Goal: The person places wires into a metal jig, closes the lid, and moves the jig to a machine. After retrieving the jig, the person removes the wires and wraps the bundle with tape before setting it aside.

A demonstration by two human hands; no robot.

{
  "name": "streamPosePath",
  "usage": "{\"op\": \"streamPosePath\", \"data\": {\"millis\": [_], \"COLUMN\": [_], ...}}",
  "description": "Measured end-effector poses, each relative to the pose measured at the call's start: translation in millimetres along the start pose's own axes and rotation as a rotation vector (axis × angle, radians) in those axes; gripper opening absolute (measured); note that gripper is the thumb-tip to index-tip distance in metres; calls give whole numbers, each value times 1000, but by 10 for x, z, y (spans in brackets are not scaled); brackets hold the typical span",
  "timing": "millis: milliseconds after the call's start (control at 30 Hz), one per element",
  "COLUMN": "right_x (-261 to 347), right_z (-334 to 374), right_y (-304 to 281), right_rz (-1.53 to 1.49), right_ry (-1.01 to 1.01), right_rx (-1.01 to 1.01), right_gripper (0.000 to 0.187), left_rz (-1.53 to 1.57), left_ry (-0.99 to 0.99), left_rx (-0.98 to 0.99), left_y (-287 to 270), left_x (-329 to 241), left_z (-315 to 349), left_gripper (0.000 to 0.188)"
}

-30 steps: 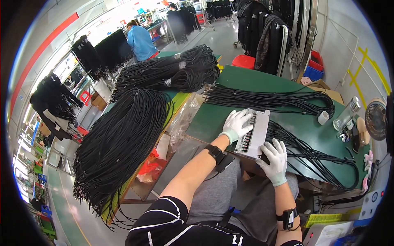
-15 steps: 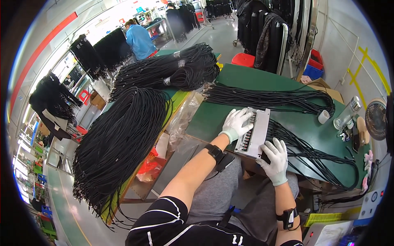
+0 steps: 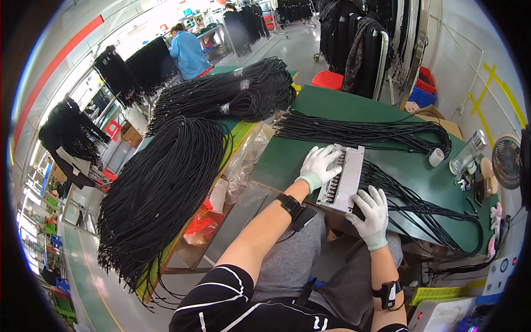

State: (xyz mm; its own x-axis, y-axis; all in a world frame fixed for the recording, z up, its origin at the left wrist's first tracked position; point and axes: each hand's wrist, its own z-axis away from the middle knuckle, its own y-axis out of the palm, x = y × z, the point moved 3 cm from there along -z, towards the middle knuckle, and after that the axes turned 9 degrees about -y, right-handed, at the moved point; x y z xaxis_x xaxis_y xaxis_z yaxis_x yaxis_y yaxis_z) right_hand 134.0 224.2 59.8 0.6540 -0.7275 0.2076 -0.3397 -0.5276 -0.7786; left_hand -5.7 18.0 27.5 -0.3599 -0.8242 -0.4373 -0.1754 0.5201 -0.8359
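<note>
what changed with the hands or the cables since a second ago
Nothing visibly moved, was taken hold of or let go. The left hand stays on the silver metal fixture, the right hand at its near right corner, the black cables on the green table.

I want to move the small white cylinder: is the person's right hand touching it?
Apart: the head view shows black cables and green tabletop between the right hand and the white cylinder.

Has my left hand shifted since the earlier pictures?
No: judged against the green table, the left hand shows no visible shift.
</note>
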Motion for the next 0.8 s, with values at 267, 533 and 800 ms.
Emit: {"op": "streamPosePath", "data": {"millis": [267, 533, 800], "right_x": [6, -21, -3], "right_z": [-5, -20, 16], "right_y": [-6, -15, 61], "right_rz": [-4, -11, -66], "right_ry": [1, -8, -88], "right_rx": [-5, -28, 1], "right_gripper": [54, 53, 50], "left_rz": [12, -5, -32], "left_ry": [2, 14, 33], "left_rx": [-11, -11, -73], "left_y": [-18, 23, -44], "left_x": [-21, -3, -3], "left_z": [12, -36, 65], "left_gripper": [53, 52, 53]}}
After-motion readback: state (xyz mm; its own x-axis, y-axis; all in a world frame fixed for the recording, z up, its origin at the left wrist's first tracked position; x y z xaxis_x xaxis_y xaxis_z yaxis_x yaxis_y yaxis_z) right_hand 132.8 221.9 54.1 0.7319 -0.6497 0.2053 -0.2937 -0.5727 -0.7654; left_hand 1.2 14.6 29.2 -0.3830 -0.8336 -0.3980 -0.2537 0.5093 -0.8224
